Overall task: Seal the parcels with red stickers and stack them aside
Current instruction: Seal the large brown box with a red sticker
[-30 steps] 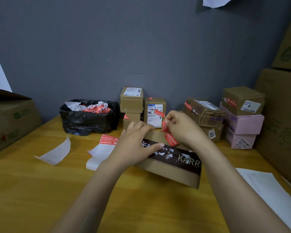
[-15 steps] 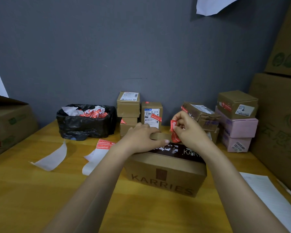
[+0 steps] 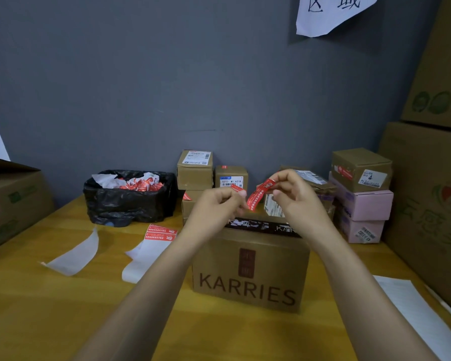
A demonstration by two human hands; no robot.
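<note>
One red sticker (image 3: 255, 198) above the brown parcel (image 3: 250, 277), "KARRIES" on its front.

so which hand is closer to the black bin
Left. The left hand sits right of the black bin, at the red sticker's lower end; the right hand pinches its upper end, farther right.

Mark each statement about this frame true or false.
1. The left hand and the right hand both pinch the red sticker above the KARRIES box. True.
2. The black bin is empty. False: it holds crumpled red-and-white scraps.
3. A brown box sits on the pink boxes. True.
4. The KARRIES box is stacked against the wall. False: it stands alone on the table, in front of the person.
</note>
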